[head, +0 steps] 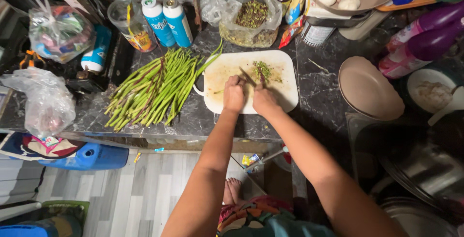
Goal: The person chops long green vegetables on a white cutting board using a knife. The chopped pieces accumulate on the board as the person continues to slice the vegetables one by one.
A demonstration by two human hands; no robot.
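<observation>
Left hand (234, 93) pins a green stalk (261, 70) at frame centre, right hand (264, 99) grips the knife (249, 77) — hands nearly touching; risk: blade nicks the fingers.

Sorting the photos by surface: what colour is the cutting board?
White cutting board, stained yellowish-green; head view.

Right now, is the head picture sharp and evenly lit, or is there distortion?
Head view: light falls on the cutting board and green stems; corners are dark; wide lens bends the edges; both hands, left hand and right hand, look slightly soft.
</observation>
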